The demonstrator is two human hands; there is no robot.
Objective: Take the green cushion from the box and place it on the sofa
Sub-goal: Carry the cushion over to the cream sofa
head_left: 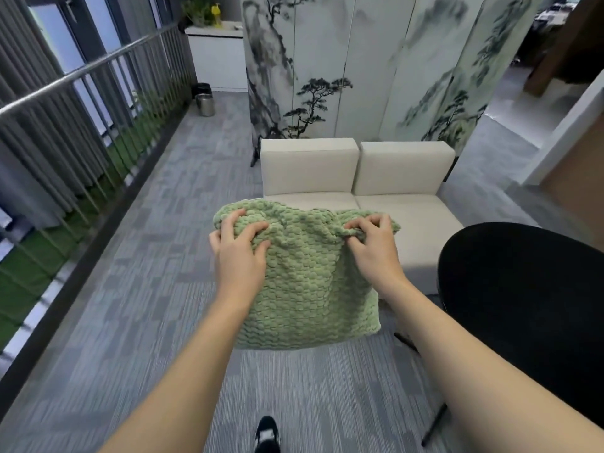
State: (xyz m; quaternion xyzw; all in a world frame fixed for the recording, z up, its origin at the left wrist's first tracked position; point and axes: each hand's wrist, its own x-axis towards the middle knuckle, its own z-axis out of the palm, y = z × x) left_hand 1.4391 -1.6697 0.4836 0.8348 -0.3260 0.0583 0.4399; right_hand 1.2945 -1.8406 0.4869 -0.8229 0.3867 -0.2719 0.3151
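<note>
Sofa (408,217): cream two-seater straight ahead, backed by a painted screen (327,76); seat bare.
Green cushion (304,282): off the floor, hanging from its top edge, in front of the sofa's near-left seat corner.
Left hand (240,253): clenched on the cushion's top-left corner.
Right hand (372,245): pinching the top-right corner.
Key relation: the seat lies just beyond the cushion; both hands look about equally near.
Round black table (523,305): close on the right.

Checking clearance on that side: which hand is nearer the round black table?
Right. The right hand grips the green cushion's corner nearest the black table; the left hand holds the far corner.
</note>
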